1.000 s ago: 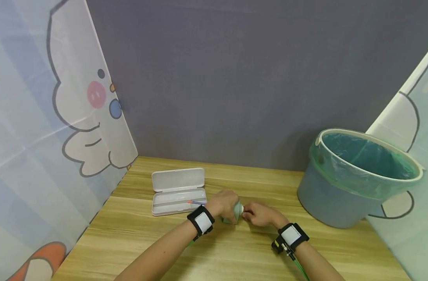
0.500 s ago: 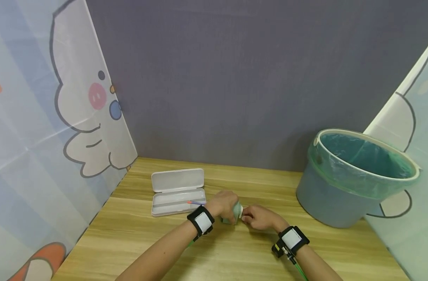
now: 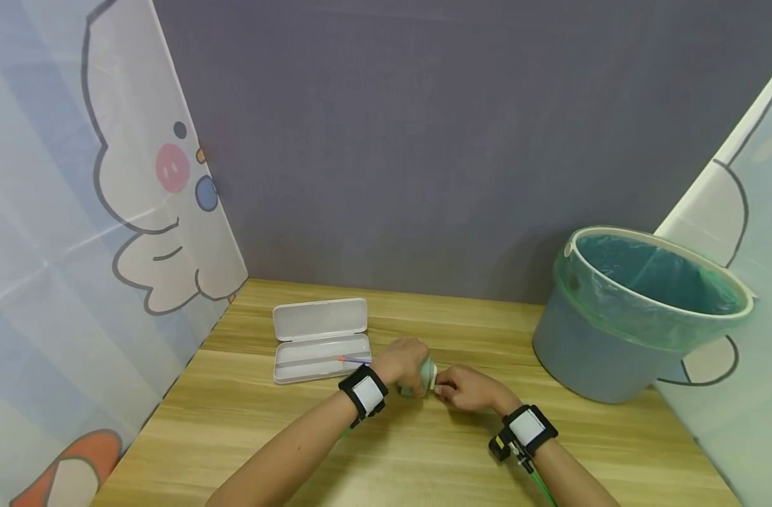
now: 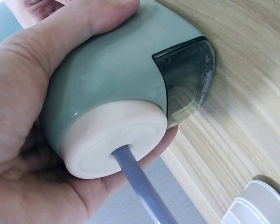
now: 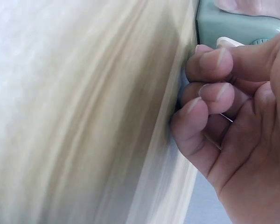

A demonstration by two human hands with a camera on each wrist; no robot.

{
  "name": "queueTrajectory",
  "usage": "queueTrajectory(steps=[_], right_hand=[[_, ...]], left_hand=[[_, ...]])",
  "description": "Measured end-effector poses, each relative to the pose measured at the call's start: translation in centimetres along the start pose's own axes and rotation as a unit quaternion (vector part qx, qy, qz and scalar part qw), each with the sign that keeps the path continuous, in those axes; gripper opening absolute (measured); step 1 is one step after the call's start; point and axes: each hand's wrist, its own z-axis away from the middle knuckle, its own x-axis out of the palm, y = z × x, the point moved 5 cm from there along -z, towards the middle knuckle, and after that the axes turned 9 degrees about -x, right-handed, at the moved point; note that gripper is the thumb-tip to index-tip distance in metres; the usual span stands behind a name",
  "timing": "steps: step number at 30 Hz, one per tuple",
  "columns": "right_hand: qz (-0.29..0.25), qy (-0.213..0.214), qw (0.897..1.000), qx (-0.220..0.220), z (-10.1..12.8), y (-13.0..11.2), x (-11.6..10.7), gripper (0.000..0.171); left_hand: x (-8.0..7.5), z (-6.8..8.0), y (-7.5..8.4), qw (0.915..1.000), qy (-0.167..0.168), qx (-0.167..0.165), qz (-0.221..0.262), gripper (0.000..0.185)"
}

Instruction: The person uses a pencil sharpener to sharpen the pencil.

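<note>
Your left-hand grip wraps the green pencil sharpener, fingers and thumb curled round its body, pinning it down on the desk so it stays put; left wrist view shows it clearly, sharpener cupped in the palm, cream front face out, dark shavings window toward the wood. Bluish pencil sticks out of the cream face's hole, so the body is held steady around it. Your right hand sits just right of the sharpener, fingers curled at a small white part on its side, probably the crank, though what they pinch is mostly hidden. Sharpener is near-centre on the desk. Open white pencil case lies just left and farther, with a pen in the tray, handy. Lined bin stands far right, well apart.
</note>
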Motion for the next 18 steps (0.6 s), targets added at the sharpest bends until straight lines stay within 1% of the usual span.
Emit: queueTrajectory(steps=[5,8,14,18], right_hand=[[-0.035,-0.006,0.999,-0.015,0.22,-0.04,0.07,0.030],[-0.054,-0.010,0.998,-0.018,0.20,-0.09,-0.10,0.030],[-0.089,-0.021,0.996,-0.006,0.24,-0.02,-0.30,0.030],[-0.123,-0.031,0.992,0.001,0.36,0.03,-0.09,0.031]], left_hand=[[-0.01,-0.12,-0.09,1.0000,-0.007,-0.003,0.004,0.041],[-0.26,-0.22,-0.11,0.9999,-0.007,-0.003,0.007,0.041],[-0.40,-0.36,-0.15,0.9999,-0.008,-0.005,0.014,0.040],[-0.23,-0.33,-0.26,0.9997,-0.011,-0.011,0.017,0.040]])
